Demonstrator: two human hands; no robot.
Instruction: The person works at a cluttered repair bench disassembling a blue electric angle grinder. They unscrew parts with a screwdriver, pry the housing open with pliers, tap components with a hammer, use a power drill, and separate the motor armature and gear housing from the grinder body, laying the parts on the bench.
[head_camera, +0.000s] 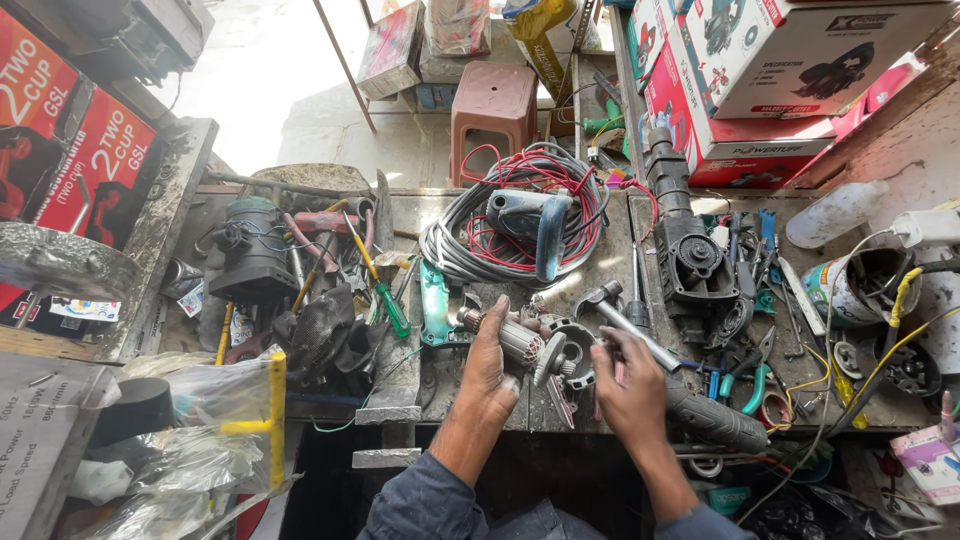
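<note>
Where tools crowd the grimy desk (600, 275), left-hand fingers (497, 325) grip a motor rotor (520, 343); right-hand fingers (607, 357) curl loosely, gripping nothing clearly; beyond them, a can (850, 290) holding cable.

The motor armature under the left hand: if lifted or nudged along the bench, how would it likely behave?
The armature looks like a metal core with copper windings, so probably stiff and heavy for its size. Its round body on a shaft would likely roll if released. The left hand rests against it, perhaps steadying it; the windings may scratch easily.

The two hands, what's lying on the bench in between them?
In the head view, between the left hand and right hand lies the motor armature's fan end and a round grey metal housing.
</note>
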